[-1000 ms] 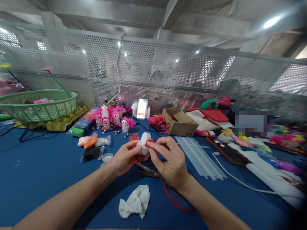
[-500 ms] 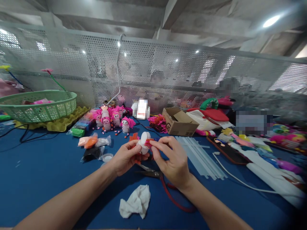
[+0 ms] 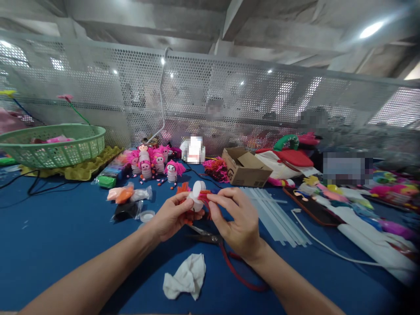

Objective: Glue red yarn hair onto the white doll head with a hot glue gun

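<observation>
In the middle of the head view my left hand (image 3: 175, 216) is closed around a small white doll body (image 3: 197, 197) with a round flat top. Orange yarn (image 3: 184, 188) sticks out on its left side. The fingertips of my right hand (image 3: 236, 218) pinch a tuft of red and pink yarn (image 3: 205, 196) against the doll's right side. Below the hands lie scissors (image 3: 211, 239) with red handles, partly covered by my right hand. A crumpled white tissue (image 3: 186, 276) rests nearer to me.
Several pink-haired dolls (image 3: 154, 162) stand at the back, left of a cardboard box (image 3: 246, 168). Clear glue sticks (image 3: 274, 214) and a white cable (image 3: 328, 250) lie to the right. Packets of clay (image 3: 123, 194) and a green basket (image 3: 55, 146) are on the left.
My right hand has shifted very slightly to the right, and more of the red and pink yarn shows beside the doll. My left hand keeps its hold.
</observation>
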`<state>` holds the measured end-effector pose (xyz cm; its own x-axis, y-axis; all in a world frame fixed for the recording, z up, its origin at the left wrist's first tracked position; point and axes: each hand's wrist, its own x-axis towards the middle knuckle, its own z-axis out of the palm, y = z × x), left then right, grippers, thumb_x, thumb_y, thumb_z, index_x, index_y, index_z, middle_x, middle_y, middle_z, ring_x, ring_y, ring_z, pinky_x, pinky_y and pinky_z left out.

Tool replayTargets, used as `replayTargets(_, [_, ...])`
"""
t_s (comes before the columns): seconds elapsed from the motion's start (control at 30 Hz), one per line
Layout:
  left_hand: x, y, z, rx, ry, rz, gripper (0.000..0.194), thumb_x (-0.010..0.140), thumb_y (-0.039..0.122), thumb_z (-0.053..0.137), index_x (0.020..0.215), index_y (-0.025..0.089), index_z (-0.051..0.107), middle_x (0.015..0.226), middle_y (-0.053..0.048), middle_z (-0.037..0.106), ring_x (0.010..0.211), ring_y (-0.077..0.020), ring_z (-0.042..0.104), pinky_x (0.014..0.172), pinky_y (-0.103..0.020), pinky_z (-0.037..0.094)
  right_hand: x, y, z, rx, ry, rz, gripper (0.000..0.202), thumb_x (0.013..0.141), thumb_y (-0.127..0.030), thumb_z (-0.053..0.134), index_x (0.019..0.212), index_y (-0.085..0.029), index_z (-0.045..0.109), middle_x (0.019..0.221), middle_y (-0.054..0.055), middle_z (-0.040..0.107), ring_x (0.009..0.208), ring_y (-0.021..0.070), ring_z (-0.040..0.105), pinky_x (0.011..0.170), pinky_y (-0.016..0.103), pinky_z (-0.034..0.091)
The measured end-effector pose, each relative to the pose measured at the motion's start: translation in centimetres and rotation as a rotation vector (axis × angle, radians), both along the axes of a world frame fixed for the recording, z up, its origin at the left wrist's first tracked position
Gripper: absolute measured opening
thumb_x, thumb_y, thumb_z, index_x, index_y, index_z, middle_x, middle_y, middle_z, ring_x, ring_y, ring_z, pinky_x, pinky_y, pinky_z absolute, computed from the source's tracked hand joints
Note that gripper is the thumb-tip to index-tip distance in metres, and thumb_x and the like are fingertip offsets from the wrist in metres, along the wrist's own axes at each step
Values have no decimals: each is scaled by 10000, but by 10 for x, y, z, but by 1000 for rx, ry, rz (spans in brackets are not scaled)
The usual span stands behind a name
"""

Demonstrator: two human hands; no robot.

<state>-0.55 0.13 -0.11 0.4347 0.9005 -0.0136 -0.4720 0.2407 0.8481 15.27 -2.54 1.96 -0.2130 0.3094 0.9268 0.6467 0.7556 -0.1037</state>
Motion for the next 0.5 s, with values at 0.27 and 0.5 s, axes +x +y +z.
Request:
replayTargets(0.27, [0, 1, -4, 21, 6, -8, 395, 628, 325, 700, 958, 129, 608, 755, -68, 656, 623, -139, 615, 521, -200, 416, -2, 2, 0, -23, -53, 0, 194, 746, -80, 553, 918, -123, 635, 770, 81, 546, 757, 161, 517, 650, 314, 487])
replayTargets(0.5, [0, 2, -4, 32, 14, -19, 405, 639, 327, 689, 983, 131, 603, 757, -74, 650, 625, -144, 609, 498, -199, 403, -4, 0, 2, -18, -42, -3, 186, 749, -88, 556, 913, -125, 633, 762, 79, 548, 750, 160, 521, 646, 314, 490])
